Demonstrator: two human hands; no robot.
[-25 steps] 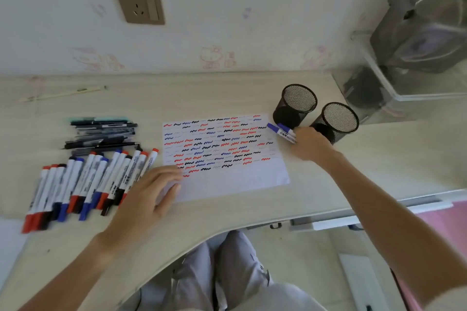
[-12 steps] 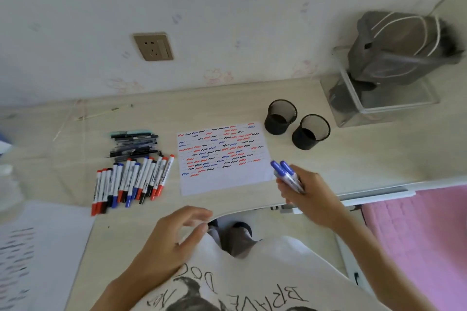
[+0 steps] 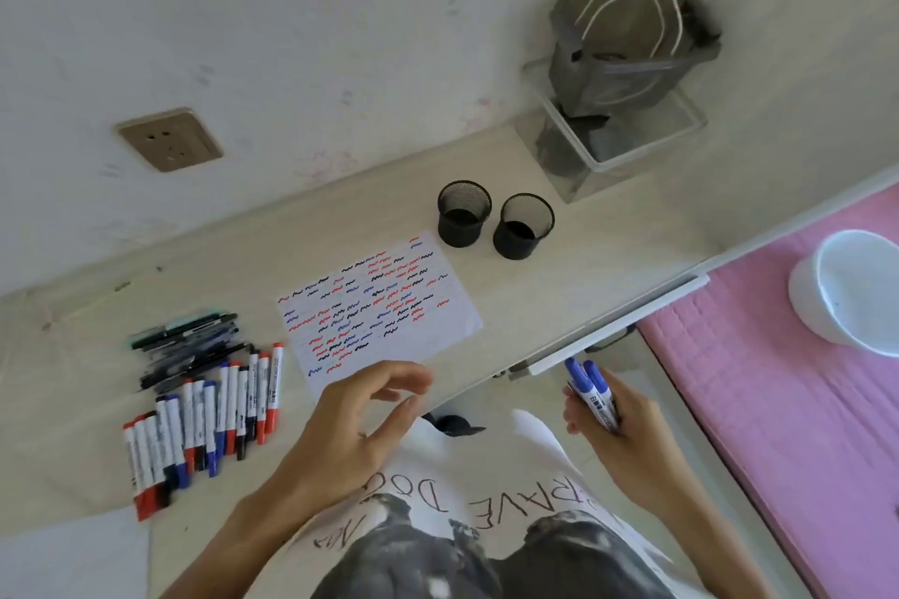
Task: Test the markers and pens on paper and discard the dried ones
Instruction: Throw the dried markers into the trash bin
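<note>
Two blue markers [image 3: 591, 392] past desk edge [image 3: 486, 387]

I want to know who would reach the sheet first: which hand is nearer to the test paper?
Left. The left hand hovers at the near edge of the test paper. The right hand is off past the desk edge, gripping two blue markers.
</note>
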